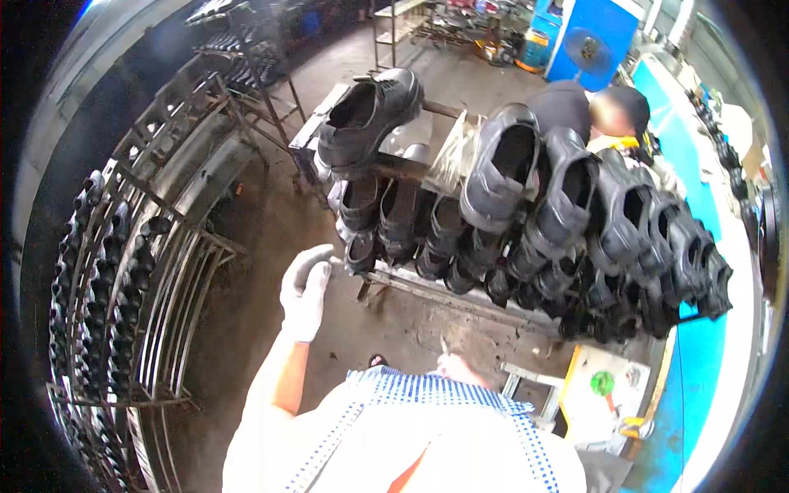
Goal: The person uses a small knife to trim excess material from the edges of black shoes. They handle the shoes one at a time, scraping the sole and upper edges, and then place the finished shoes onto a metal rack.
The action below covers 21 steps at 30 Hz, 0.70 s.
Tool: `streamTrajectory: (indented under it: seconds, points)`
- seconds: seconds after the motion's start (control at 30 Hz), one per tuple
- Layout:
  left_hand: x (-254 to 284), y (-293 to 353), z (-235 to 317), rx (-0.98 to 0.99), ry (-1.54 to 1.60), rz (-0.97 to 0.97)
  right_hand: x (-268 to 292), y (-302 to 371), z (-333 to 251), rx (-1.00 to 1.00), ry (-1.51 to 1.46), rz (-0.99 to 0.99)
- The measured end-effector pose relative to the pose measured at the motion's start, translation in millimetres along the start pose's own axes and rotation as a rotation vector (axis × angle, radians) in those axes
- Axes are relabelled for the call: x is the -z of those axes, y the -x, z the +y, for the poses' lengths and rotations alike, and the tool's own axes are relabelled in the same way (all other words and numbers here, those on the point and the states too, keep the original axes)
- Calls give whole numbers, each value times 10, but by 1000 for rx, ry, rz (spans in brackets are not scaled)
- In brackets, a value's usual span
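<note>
Workshop flr (349,329) is dull grey-brown, scuffed & gritty. Nearest: wearer's white top, very bright, w/ blue-and-white checked cloth trim (444,389). L hand (306,297), in pale knit glove w/ greyer fingertips, is raised & half open, fingers bent twd the shoes, nothing seen in it. R hand (460,368) mostly hidden behind the top; can't tell if open or closed. Lt-coloured board (588,374) w/ yellow edge at lower R, round green item (602,383) on it.

Just past L hand: black shoes (486,201), matte, thick-soled, rounded, openings up, packed in tiers on a metal rack (411,286); L hand apart from them, near the L end. Far L: curved-looking metal-bar shelving (156,197) w/ dark shoe rows (92,304). Beyond the rack, R: co-worker in dark sleeve (559,107), smooth blue bench (711,329), then round fan (587,51) by blue panel (616,29).
</note>
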State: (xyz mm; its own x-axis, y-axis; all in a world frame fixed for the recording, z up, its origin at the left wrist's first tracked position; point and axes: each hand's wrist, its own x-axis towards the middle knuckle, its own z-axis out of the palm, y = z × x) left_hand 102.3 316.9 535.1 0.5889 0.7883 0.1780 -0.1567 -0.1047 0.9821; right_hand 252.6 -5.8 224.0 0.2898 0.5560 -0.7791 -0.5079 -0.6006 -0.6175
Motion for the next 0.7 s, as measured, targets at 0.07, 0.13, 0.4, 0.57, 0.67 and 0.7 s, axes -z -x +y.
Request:
streamTrajectory:
  seconds: [0.07, 0.13, 0.4, 0.57, 0.67, 0.7]
  points:
    - [-74, -34, 336, -149, -40, -198, -56, 106, -271, 141, 58, 129]
    - [-227, -92, 509, -323, -50, -516, -9, 298, -605, 352, 84, 218]
    - [-1230, 337, -34, -183, -223, -1180, 1001, 1942, -1486, 1193, -6, 1423]
    - [-1514, 773, -572, 115, -58, -861, 2400, 3072, -1503, 1334, -651, 1645]
    - [-1695, 668, -800, 314, 66, -917, 3481, 3372, -1413, 1314, -781, 1739]
    - [-1869, 718, -618, 263, 41, -873, 3843, 3443, -1397, 1271, -754, 1800]
